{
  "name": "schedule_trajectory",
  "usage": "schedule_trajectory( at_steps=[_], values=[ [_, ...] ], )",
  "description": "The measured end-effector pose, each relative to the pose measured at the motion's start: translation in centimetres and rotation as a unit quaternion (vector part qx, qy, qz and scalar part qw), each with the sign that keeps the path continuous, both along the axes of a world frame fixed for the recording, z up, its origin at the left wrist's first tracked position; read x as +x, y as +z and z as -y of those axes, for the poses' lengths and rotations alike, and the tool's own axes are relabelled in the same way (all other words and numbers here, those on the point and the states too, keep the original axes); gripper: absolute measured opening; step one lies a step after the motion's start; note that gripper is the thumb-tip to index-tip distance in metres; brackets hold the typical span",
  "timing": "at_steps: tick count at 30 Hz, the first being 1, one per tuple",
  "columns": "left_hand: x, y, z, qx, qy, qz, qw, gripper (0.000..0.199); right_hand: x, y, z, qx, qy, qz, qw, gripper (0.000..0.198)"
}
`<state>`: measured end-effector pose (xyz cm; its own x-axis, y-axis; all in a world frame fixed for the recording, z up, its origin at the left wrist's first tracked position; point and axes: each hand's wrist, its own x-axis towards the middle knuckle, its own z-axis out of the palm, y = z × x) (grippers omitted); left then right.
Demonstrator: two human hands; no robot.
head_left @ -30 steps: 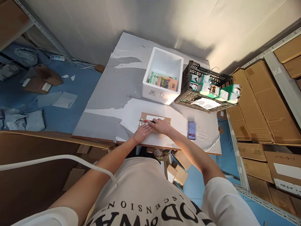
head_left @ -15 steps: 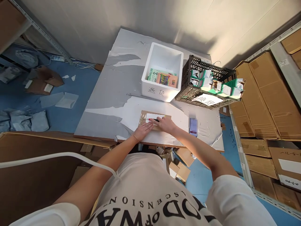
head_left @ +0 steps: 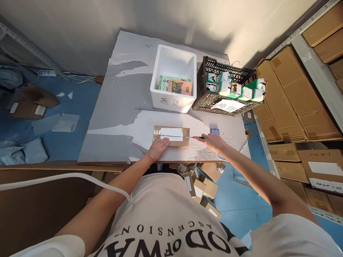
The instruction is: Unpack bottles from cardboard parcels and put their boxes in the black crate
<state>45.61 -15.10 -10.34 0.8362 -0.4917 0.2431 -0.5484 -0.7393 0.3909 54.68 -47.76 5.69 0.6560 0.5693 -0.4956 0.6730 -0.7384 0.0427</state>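
Carton (head_left: 177,144) lies flat near front of desk (head_left: 112,110), label (head_left: 171,131) up. R hand (head_left: 214,141) has its grip closed round thin cutter (head_left: 199,138), tip by carton's R end. L hand (head_left: 160,146) rests flat on near L side, grip released. Risks: cutter slipping leftward could nick L fingers; carton might skid b/c L pressure's too light; R hand could bump phone (head_left: 214,131) just beyond.

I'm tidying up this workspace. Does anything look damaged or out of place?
Yes. The grey table covering is torn, with ragged edges around paler patches. Loose sheets lie on the floor at the left, like dropped litter. A dark line crosses the white label on the cardboard box under the left hand, perhaps a cut.
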Motion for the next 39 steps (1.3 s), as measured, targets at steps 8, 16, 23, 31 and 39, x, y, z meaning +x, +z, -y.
schedule_trajectory(
  at_steps=[8,16,23,31,39],
  values=[
    [0.8,4.5,0.2,0.027,0.006,-0.037,0.999,0.042,-5.4,-4.9,2.9,0.352,-0.345,-0.077,0.867,0.055],
    [5.3,6.4,0.7,0.142,0.083,-0.114,0.98,0.123,-8.5,-11.1,-1.9,0.557,-0.522,-0.204,0.613,0.071],
    [5.5,5.9,0.7,0.11,0.088,-0.13,0.981,0.11,-8.0,-10.9,-2.0,0.547,-0.512,-0.191,0.634,0.066],
    [5.4,5.9,0.9,0.087,0.108,-0.134,0.981,0.105,-6.3,-9.1,-0.2,0.491,-0.469,-0.213,0.703,0.063],
    [5.4,5.9,0.7,0.088,0.106,-0.143,0.98,0.108,-8.7,-9.1,1.8,0.467,-0.474,-0.3,0.684,0.066]
  ],
)
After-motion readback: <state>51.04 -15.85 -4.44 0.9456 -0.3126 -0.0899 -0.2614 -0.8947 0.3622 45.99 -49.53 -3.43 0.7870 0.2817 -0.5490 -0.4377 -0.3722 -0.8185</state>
